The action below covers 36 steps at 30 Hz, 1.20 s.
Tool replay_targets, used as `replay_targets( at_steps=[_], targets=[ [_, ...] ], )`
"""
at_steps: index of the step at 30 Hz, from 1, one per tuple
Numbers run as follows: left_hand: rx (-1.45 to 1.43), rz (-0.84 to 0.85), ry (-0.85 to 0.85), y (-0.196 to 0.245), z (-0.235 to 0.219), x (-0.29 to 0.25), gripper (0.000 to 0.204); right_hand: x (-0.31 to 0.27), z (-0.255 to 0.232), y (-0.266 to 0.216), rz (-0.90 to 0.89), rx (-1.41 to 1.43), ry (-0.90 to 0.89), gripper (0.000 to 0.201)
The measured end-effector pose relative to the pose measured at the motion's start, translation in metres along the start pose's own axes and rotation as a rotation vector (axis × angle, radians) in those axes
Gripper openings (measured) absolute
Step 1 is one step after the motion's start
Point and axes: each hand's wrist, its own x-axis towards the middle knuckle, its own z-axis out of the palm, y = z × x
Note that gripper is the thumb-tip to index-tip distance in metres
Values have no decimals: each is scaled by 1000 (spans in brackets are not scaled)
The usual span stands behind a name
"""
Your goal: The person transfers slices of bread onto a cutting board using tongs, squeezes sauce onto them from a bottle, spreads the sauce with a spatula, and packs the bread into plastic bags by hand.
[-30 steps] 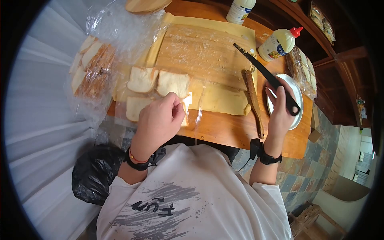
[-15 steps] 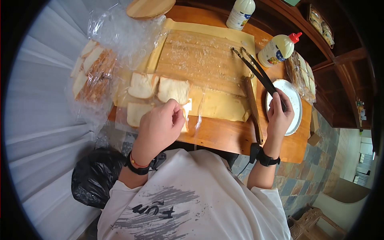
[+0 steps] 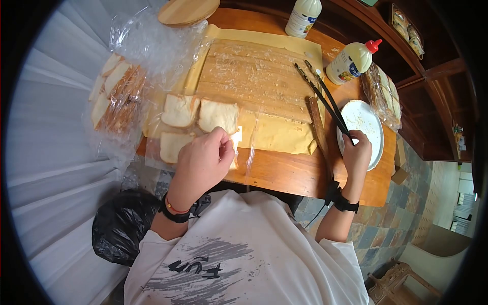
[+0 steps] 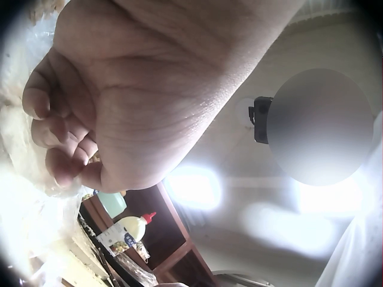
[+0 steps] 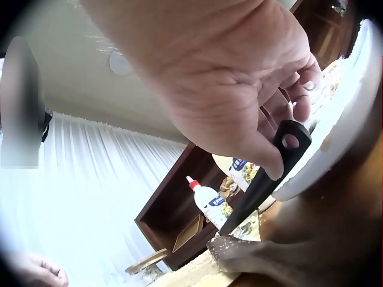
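My right hand (image 3: 358,150) grips black tongs (image 3: 325,101) at their hinged end, above the near edge of a white plate (image 3: 378,129) scattered with crumbs. Their two arms stand slightly apart, tips pointing at the far right of a crumb-strewn wooden board (image 3: 249,76). My left hand (image 3: 204,155) is curled low over the sandwich bread (image 3: 218,116), with thumb and index finger close together. I cannot tell whether it pinches anything. Several slices lie on clear film, one mostly hidden under that hand. Close beside the tongs rests a brown wooden-handled utensil (image 3: 317,127).
Two sauce bottles, one white-topped (image 3: 303,18) and one red-capped (image 3: 351,61), stand at the far right. Bagged bread (image 3: 122,91) is on the left, more packed bread (image 3: 384,94) on the right. A round wooden board (image 3: 188,11) sits at the back. A black bag (image 3: 122,221) hangs below the table.
My right hand has turned the tongs and drawn back a little toward the near side of the plate, so both arms now show. My left hand has stayed over the bread.
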Motion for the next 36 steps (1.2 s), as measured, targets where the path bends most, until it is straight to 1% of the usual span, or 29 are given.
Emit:
replay_targets(
  at_steps=[3,5,7,8,9,10,11,12,13,14,15,16,17,18,19,20,21,22,24,26,28,30,32,34,36],
  targets=[
    [7,-15,-18,1,0,0,12,-1,-3,-8,-38,11,9,19],
    [13,-33,-33,2,-1,1,13,-5,-7,-25,-119,7,191,18],
    [17,-54,-24,4,-5,3,16,-15,-14,-47,-56,390,29,17],
    [16,-53,-29,6,-9,6,16,-21,-16,-55,-64,420,-111,15],
    [68,-40,-44,9,-16,11,16,-30,-19,-69,-91,573,-278,13],
    [120,-26,-58,9,-20,17,17,-38,-16,-76,-201,572,-375,15],
    [119,-23,-59,5,-22,24,17,-44,-23,-91,-257,520,-524,19],
    [188,128,-22,1,-25,32,17,-49,-28,-105,-344,446,-636,25],
    [258,279,16,-1,-26,40,19,-55,-22,-110,-345,445,-635,25],
    [272,255,-96,3,-33,48,27,-61,-14,-112,-376,465,-726,27],
    [273,256,-93,-2,-31,58,27,-66,-9,-116,-408,486,-817,29],
    [296,345,-108,-10,-27,70,28,-68,-9,-123,-412,488,-814,29],
    [319,434,-121,-16,-23,80,30,-70,-9,-131,-425,457,-857,31],
    [321,436,-118,-18,-20,86,30,-72,-9,-138,-436,426,-899,34],
    [329,446,-154,-18,-17,91,31,-75,-5,-141,-437,426,-895,34],
    [337,459,-190,-17,-13,96,32,-78,1,-142,-479,387,-880,36],
    [337,465,-192,-17,-10,99,32,-80,5,-142,-517,348,-867,39],
    [357,455,-203,-16,-6,101,33,-81,6,-141,-513,347,-864,39],
    [376,444,-213,-14,-1,104,33,-83,6,-140,-523,237,-918,41],
    [421,387,-221,-12,1,106,31,-85,6,-138,-517,196,-918,40],
    [414,394,-200,-12,4,108,29,-88,8,-136,-510,154,-917,40],
    [408,404,-182,-15,9,111,28,-91,12,-135,-397,130,-914,41],
    [344,528,-125,-19,12,114,12,-94,17,-134,-364,162,-923,40],
    [359,520,-131,-18,14,116,12,-96,21,-134,-330,196,-932,40],
    [375,514,-137,-17,17,119,11,-95,26,-138,-267,291,-973,38]
  ],
)
